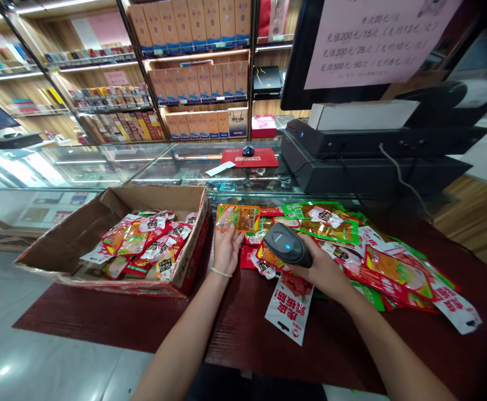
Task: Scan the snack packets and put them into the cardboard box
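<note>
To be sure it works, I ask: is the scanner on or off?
On, it seems: a blue light glows atop the scanner in the right hand. Whether its beam is lit, I cannot tell.

Near side of hands: bare surface (243, 331), passable up to the white packet (289, 309) just short of the right hand (316, 264).
Left of left hand (228, 250): cardboard box (143, 288), its wall obstructing low sideways passage; only a narrow strip between.
Box top: open to entry from above.
Between hands: scanner (287, 245) held over packets (268, 256); low crossing obstructed.
Right of right hand: packet pile (398, 270) covering the surface; clearance overhead.
Beyond right hand: black machine (369, 167), blocking forward reach.
</note>
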Tool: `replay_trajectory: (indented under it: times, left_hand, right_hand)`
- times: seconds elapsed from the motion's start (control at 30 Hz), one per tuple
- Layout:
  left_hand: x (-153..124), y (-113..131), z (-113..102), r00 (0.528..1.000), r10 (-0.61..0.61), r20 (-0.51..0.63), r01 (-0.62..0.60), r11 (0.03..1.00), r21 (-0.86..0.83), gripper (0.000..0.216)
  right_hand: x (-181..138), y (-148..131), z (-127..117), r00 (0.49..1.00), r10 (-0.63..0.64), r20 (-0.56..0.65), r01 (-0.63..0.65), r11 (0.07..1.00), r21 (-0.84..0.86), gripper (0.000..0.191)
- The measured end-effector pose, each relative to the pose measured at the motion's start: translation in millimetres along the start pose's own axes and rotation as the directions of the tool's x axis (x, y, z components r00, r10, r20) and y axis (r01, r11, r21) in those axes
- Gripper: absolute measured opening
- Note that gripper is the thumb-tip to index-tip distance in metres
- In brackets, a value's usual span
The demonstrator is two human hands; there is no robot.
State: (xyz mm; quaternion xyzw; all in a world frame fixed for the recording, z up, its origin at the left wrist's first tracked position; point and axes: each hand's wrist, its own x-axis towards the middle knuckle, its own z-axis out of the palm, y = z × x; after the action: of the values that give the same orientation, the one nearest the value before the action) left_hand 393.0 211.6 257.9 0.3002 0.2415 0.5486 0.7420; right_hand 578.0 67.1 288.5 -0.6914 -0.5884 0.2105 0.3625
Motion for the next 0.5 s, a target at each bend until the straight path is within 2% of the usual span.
replay_trajectory:
  times: [0.27, 0.5]
  left_hand:
    - [1.6, -3.9, -4.7, 0.994, 0.011, -0.111, -0.011, 1.000, 0.006, 0.030]
    - [0.1, 0.8, 2.8, 0.999, 0.053, -0.002, -0.053, 0.992, 0.112, 0.045]
  right_hand:
    - [-1.1, 0.1, -1.4, 0.997, -0.034, 0.067, 0.036, 0.999, -0.030, 0.054]
    - [0.9, 7.4, 0.2, 0.998, -0.062, 0.021, 0.062, 0.998, 0.001, 0.057]
